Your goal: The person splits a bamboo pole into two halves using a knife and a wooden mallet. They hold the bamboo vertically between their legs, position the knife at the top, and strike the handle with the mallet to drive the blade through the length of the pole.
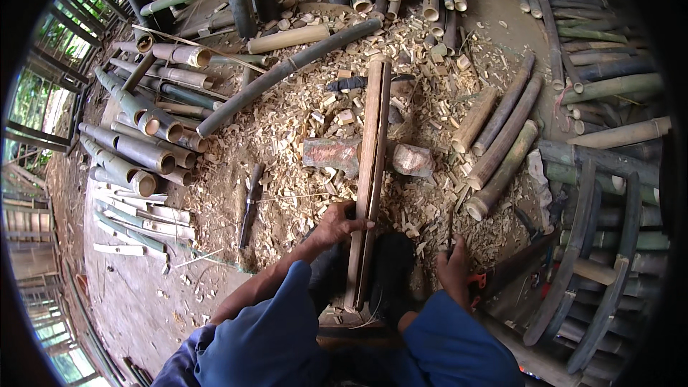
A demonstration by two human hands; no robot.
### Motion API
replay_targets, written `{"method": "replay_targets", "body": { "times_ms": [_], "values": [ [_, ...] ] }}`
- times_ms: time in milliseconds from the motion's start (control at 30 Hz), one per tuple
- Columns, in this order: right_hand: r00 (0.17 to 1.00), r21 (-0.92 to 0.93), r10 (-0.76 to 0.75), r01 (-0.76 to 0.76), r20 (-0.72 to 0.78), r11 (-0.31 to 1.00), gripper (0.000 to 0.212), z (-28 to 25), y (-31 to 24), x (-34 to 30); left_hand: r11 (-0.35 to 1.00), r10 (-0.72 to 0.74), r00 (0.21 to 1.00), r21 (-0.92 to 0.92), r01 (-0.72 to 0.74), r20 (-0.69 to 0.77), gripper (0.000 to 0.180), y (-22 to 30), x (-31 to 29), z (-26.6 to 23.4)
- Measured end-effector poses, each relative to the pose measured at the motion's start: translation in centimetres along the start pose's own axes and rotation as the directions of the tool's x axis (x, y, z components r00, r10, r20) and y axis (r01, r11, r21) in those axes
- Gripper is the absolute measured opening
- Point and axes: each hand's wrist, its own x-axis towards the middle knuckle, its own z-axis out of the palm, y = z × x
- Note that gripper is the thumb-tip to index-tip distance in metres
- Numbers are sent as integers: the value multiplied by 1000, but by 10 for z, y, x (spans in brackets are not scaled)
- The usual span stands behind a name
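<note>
A brown bamboo pole [368, 150] with a long dark slit down its length lies in front of me, its near end between my dark-covered feet [393, 265]. It crosses over a short rough log [330, 155] with reddish, peeling bark. My left hand [338, 225] is closed round the pole's left side, thumb laid across its top. To the right, apart from the pole, my right hand [452, 266] grips a narrow-bladed knife [450, 228], the blade pointing away from me. Its handle is mostly hidden in the fist. Beside that hand is a saw [479, 281] with an orange-red handle.
Wood chips [287, 208] cover the ground. Cut bamboo lengths [147, 150] are stacked at left, with more poles [502, 147] at right. A long dark pole [287, 75] slants across the far left. A long dark tool [250, 204] lies left. A bamboo frame [584, 265] stands right.
</note>
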Motion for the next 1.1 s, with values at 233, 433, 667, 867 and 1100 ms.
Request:
{"method": "replay_targets", "body": {
  "times_ms": [233, 433, 667, 867, 1100],
  "values": [
    [918, 782, 42, -359, 394, 509, 42, -8, -118, -4, 991, -34, 993, 122, 47, -112, 53, 4, -3, 8],
    [820, 693, -65, -436, 569, 575, 45, 13, -136, -3, 983, 88, 980, 175, -55, -181, 54, -3, -3, 14],
    [788, 670, -51, -485, 613, 563, 42, 21, -136, -6, 977, 8, 983, 209, 31, -184, 54, 6, -5, 14],
    [809, 723, -67, -480, 584, 497, 42, 31, -132, -4, 969, 118, 974, 236, -71, -192, 52, -4, 0, 15],
    [840, 760, -86, -434, 535, 484, 44, 45, -129, -2, 962, 121, 980, 260, -77, -158, 51, -17, 0, 7]
  ]
}}
